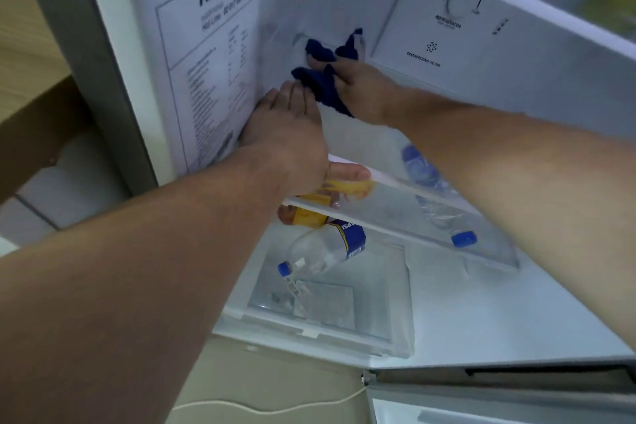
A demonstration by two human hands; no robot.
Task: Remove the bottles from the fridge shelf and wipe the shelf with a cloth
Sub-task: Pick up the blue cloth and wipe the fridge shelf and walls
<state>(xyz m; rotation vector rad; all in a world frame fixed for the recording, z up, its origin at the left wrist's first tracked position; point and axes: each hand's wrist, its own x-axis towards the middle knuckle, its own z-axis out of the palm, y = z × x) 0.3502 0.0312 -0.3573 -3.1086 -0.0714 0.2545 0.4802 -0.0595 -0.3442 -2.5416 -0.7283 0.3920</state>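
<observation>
The glass fridge shelf (389,213) has a white front trim. My left hand (285,134) lies flat on its left part beside the fridge wall, fingers straight and thumb stretched along the front edge. At the back of the shelf, my right hand (361,89) grips a dark blue cloth (327,86) and presses it down. A clear bottle with a blue label and blue cap (430,182) lies on its side under my right forearm; I cannot tell whether it is on or beneath the glass. Below the shelf lie a clear Pepsi bottle (327,248) and a yellow-labelled bottle (309,215).
A Hisense sticker (213,55) covers the left inner wall. The control panel with a dial (457,7) sits at the back, upper right. A clear crisper cover (323,306) lies at the bottom. A white cable (275,406) runs over the floor, and the lower door (499,399) is at bottom right.
</observation>
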